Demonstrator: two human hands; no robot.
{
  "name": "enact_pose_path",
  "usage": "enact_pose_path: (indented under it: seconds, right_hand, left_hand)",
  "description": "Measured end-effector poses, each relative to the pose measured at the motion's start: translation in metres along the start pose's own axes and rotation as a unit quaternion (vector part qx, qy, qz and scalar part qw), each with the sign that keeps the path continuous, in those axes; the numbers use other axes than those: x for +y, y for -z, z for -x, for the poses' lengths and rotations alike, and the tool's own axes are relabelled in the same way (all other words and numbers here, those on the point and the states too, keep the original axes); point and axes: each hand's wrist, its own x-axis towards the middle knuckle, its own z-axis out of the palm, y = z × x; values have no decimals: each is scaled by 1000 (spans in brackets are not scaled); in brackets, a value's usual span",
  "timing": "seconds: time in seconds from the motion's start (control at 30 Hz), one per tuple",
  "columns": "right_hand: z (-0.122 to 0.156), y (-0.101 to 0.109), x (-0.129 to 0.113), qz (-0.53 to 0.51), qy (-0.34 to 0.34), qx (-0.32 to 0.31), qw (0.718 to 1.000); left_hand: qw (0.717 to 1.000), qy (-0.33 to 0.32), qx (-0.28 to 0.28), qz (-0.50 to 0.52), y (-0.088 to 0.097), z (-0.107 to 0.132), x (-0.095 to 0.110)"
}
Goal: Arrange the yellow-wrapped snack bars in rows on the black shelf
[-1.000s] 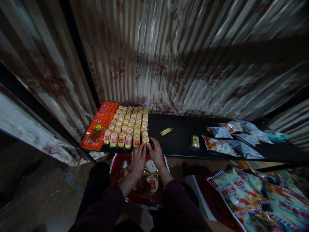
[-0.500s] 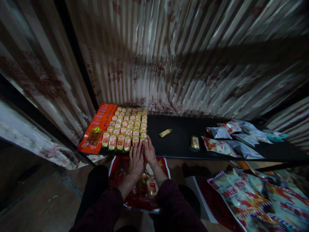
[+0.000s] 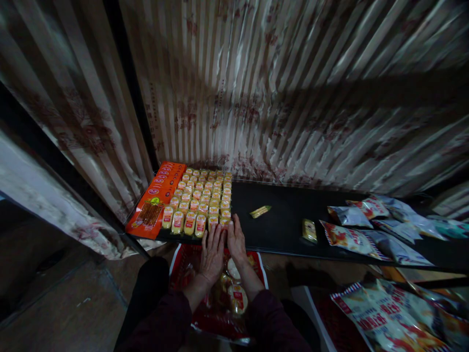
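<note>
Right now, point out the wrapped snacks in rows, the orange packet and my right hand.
Wrapped snacks (image 3: 197,194): head view, on one near the middle of the rows.
Orange packet (image 3: 161,191): head view, middle of its front.
Right hand (image 3: 237,243): head view, back of the hand.

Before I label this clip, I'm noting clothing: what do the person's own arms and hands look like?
The left hand and right hand are ungloved. The left sleeve and right sleeve are dark purplish and stop well short of the hands. Finer detail is too dim to tell.
</note>
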Motion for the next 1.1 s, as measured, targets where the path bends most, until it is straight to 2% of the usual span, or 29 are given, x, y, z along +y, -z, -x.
enact_pose_path:
  seconds: [0.47, 0.57, 0.7, 0.9, 1.1]
  right_hand:
    - [15, 8, 8, -9, 18, 60, 998]
    - [18, 10, 6, 8, 53, 94, 994]
    - [19, 10, -6, 46, 145, 126, 980]
    - [15, -6, -38, 83, 241, 108, 961]
    - [-4, -48, -68, 90, 284, 50, 953]
  left_hand:
    - [1000, -23, -18, -2, 7, 3, -3]
    - [999, -26, -8, 18, 10, 5, -6]
    - [999, -5, 16, 49, 20, 2, -14]
    - [993, 68, 77, 65, 42, -22, -45]
    - [972, 184, 125, 73, 58, -56, -105]
